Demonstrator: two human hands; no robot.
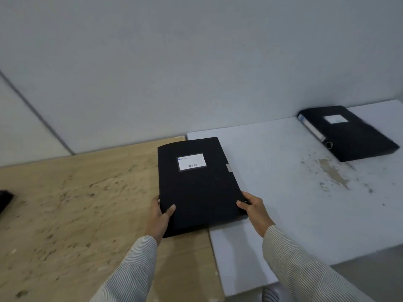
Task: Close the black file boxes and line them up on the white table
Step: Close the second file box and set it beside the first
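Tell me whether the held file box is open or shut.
Shut: the file box lies flat, cover down, between the left hand and right hand.

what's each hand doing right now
Left hand: closed on the near black file box.
Right hand: closed on the same box's right edge.

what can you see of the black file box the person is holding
The held file box is flat, matte black and closed, with a white label in a clear pocket on its cover and a small pale tab at its right edge. It lies across the seam between the wooden surface and the white table. The left hand and right hand grip its near corners.
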